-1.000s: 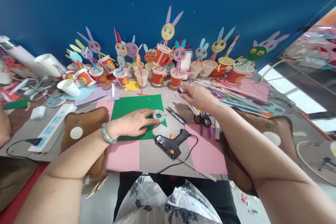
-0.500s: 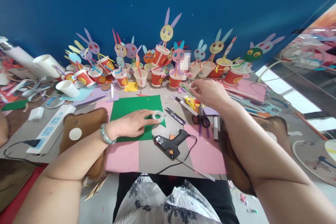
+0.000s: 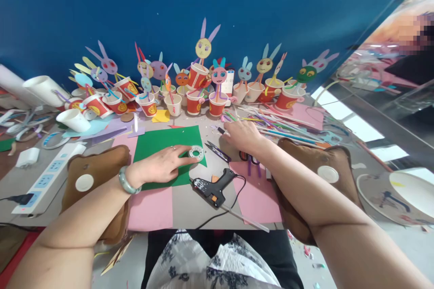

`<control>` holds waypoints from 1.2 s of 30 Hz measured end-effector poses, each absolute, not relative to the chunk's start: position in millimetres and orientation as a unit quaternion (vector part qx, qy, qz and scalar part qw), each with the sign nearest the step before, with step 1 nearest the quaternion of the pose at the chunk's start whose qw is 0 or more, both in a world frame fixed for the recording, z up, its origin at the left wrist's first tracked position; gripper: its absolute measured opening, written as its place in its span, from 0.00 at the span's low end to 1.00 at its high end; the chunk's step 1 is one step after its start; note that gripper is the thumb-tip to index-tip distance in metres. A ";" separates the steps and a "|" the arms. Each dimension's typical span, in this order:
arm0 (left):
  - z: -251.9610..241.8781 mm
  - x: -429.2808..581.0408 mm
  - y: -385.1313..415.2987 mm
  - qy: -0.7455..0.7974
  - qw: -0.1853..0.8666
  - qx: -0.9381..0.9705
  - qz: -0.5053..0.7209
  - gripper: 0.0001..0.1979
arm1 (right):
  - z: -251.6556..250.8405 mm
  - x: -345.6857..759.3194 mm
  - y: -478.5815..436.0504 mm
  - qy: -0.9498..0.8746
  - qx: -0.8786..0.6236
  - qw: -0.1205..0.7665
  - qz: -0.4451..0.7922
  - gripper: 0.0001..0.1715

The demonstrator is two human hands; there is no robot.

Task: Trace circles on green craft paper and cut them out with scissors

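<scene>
My left hand lies on a green sheet of paper, its fingers stretched out. Two fingertips press on a clear ring-shaped template near the sheet's right edge. My right hand is curled over a marker pen, whose dark cap sticks out past the fingers; the rest of the pen is hidden. Between the hands lie purple-handled snips. A black glue gun rests nearer the table's front edge. Scissors show partly beneath my right wrist.
Paper cups with paper rabbit figures line the blue wall. Coloured sticks lie beyond my right hand. Brown cushions sit under both forearms. A white power strip is at left, a round palette at right.
My right hand has come down and nearer, from beside the cups to the marker pen. The left hand stays on the template. The camera view has shifted slightly right.
</scene>
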State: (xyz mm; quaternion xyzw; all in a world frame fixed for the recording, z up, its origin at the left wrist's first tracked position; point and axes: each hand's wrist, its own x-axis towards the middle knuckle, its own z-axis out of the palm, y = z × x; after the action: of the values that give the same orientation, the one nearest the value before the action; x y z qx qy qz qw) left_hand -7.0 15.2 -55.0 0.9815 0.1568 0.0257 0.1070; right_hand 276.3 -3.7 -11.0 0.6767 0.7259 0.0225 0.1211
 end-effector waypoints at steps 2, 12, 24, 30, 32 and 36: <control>-54.5 -6.9 14.9 0.157 0.111 0.981 0.025 0.38 | -10.0 272.7 -5.9 0.732 0.670 0.121 0.018 0.21; -56.5 -6.3 16.6 0.153 0.118 0.981 0.018 0.40 | 21.6 281.0 -21.1 0.762 0.639 0.106 -0.010 0.20; -46.6 -2.7 11.7 0.167 0.111 0.980 0.008 0.41 | 68.4 337.8 -31.0 0.640 0.759 0.082 0.090 0.19; -44.2 -1.5 10.8 0.172 0.108 0.979 -0.002 0.40 | 65.5 322.6 -33.9 0.679 0.722 0.129 0.040 0.20; -44.9 -1.6 11.2 0.170 0.109 0.979 0.000 0.40 | 62.8 314.3 -35.0 0.692 0.708 0.136 0.035 0.19; -49.1 -3.0 13.7 0.158 0.113 0.981 0.006 0.40 | 49.6 301.0 -37.6 0.720 0.678 0.149 0.013 0.15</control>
State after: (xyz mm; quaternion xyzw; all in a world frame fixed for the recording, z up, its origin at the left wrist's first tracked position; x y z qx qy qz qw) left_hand -3.0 13.7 -49.1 0.9809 0.1584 0.0058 0.1129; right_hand 301.0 -37.6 49.6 0.6779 0.7198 0.0134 0.1488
